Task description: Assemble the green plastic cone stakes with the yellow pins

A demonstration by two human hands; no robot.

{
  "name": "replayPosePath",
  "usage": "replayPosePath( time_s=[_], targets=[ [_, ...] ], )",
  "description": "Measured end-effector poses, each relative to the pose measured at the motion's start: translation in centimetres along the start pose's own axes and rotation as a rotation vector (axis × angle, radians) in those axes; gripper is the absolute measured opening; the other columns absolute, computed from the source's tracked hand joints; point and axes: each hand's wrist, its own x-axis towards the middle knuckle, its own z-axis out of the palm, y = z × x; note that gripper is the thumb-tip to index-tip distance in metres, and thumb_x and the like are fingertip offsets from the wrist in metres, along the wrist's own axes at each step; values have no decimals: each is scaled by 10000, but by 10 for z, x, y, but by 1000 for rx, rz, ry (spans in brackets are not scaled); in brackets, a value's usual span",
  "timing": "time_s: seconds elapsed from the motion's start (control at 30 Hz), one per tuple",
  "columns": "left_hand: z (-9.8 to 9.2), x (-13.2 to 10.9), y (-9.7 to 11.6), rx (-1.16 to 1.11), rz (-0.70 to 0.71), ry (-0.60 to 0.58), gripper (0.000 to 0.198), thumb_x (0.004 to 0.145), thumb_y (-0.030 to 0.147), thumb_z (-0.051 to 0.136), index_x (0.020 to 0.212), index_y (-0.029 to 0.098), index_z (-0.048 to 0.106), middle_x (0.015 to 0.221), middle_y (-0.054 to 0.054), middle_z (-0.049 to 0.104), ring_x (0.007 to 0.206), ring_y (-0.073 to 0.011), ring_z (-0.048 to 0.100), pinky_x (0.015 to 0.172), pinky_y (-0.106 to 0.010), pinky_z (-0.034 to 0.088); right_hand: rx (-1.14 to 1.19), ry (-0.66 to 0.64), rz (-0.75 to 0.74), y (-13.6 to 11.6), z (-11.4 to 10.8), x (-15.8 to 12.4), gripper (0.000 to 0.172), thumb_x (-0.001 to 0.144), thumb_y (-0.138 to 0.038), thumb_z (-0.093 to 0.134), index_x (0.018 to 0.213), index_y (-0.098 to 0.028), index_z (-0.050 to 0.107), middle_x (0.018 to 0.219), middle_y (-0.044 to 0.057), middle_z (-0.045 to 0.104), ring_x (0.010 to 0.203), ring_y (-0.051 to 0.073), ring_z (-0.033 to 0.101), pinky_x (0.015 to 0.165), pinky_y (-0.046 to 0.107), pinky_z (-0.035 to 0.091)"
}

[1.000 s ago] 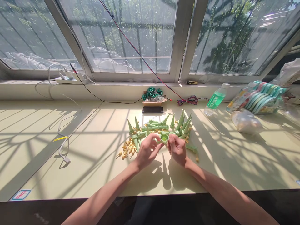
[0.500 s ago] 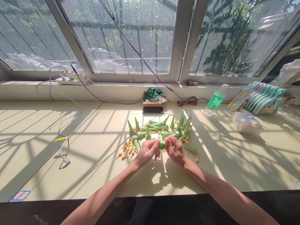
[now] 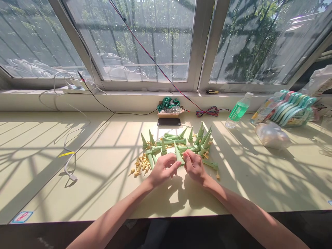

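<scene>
A green cone-shaped plastic watering spike is held in my left hand, its point tilted up and away from me. The fingers and thumb of that hand close around its wide end. My right hand is pinched against the right side of the spike's wide end; whatever sits between its fingertips is hidden. Just beyond both hands lies a pile of similar green spikes, some upright and others on their sides. Small yellow plugs are heaped to the left of my left hand.
Behind the pile are a black phone and a small box with green material. A bottle with a green label, a plastic bag and a rack of light-blue items stand right. A white cable lies left.
The spike in my left hand has turned: its open wide end faced me before, and now its side and raised point show. My left fingers have shifted their grip; my right hand stays pinched beside it.
</scene>
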Motion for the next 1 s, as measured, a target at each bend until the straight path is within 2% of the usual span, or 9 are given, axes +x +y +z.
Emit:
replayPosePath(
  time_s=[0.1,0.3,0.4,0.5,0.8,0.87,0.93,1.0],
  targets=[
    [1,0,0,116,68,42,247,931,380,598,875,139,594,787,-23,567,584,-105,567,487,-217,498,-21,7,20,-1,0,1,400,1010,-405,375,659,-235,285,488,-65,321,437,104,302,453,268,259],
    [3,-1,-5,310,213,85,192,920,306,612,824,143,580,846,-38,530,639,-98,534,527,-202,517,-61,40,20,-3,0,3,407,995,-375,385,634,-229,266,504,-64,277,457,99,269,464,271,244],
    [4,-1,-7,335,256,72,136,937,267,582,952,137,615,990,-90,585,618,-81,552,532,-202,532,-75,50,24,-3,0,4,421,981,-374,393,610,-225,261,498,-61,279,455,95,276,462,265,244],
    [4,-1,-11,348,296,60,163,954,230,547,1073,153,627,1118,-122,596,624,-75,578,559,-208,553,-87,48,53,0,2,4,436,976,-388,398,596,-222,264,489,-57,287,452,94,288,462,260,247],
    [5,2,-13,414,272,222,252,969,263,546,1203,190,605,1165,-117,589,684,-92,613,598,-243,595,-52,56,106,3,4,4,452,1013,-451,383,623,-223,383,494,-32,415,444,117,376,447,264,292],
    [7,2,-10,358,239,264,269,962,274,556,1216,187,563,1127,-108,606,662,-91,614,578,-240,591,-10,73,92,3,4,4,446,1017,-461,383,636,-230,377,494,-38,412,437,118,377,437,259,295],
    [7,2,-8,244,156,286,262,954,309,572,1178,179,533,953,-62,634,594,-93,606,503,-216,557,31,107,66,2,3,3,432,1022,-471,377,661,-233,382,498,-46,408,436,117,376,436,256,307],
    [7,2,-7,97,60,273,229,958,369,567,1064,168,545,759,-11,608,524,-103,594,419,-195,498,54,146,40,1,2,3,415,1025,-480,374,689,-235,392,510,-52,407,437,115,375,444,257,324]
  ],
)
